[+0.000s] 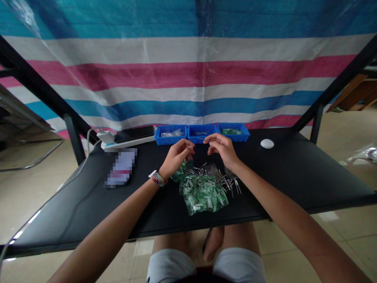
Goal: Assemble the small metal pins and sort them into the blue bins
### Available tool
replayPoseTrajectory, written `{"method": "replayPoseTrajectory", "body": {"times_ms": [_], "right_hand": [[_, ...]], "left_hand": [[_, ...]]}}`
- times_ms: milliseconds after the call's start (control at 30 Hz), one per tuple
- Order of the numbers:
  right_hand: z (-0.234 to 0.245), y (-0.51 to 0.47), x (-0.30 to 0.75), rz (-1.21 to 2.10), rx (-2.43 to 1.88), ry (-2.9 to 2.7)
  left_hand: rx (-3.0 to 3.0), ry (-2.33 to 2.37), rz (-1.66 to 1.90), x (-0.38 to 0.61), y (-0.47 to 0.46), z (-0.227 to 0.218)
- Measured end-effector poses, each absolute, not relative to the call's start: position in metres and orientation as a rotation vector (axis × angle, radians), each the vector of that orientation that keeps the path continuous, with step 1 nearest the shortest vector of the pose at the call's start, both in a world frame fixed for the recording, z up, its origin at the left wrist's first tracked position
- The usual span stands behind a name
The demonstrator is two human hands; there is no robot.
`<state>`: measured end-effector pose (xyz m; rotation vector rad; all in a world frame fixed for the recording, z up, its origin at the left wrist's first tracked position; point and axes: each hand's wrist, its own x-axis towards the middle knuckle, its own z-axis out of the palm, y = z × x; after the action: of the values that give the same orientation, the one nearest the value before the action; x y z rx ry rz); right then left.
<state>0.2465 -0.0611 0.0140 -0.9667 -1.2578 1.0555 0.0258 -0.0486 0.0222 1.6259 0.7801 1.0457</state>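
My right hand (222,148) is in front of the middle blue bin, thumb and fingertips pinched on a thin metal pin whose tip points left. Facing it, my left hand (176,156) has its fingers curled in, with thumb against forefinger; whatever lies between them is hidden. Beneath both hands is a heap of small green-and-clear plastic packets (203,194). Loose thin metal pins (231,184) lie scattered along the heap's right and upper side. The middle blue bin (203,139) contains a few thin metal pieces.
A left blue bin (171,140) holds clear packets, and a right blue bin (235,138) holds green ones. A white power strip (129,144) with a dark phone on it, another phone (121,168) and a white oval object (267,144) lie on the black table (294,177). Striped sheeting hangs behind.
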Motion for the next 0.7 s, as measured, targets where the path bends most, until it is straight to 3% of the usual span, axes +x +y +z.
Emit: {"method": "replayPoseTrajectory", "body": {"times_ms": [267, 467, 700], "right_hand": [[0.013, -0.057, 0.261, 0.568, -1.189, -1.513], [0.011, -0.057, 0.26, 0.596, -1.168, -1.674], [0.014, -0.064, 0.26, 0.691, -1.152, -2.241]], "left_hand": [[1.67, 0.789, 1.004, 0.027, -0.048, 0.02], [1.713, 0.782, 0.984, 0.025, -0.044, 0.016], [1.747, 0.783, 0.97, 0.025, -0.045, 0.015]]}}
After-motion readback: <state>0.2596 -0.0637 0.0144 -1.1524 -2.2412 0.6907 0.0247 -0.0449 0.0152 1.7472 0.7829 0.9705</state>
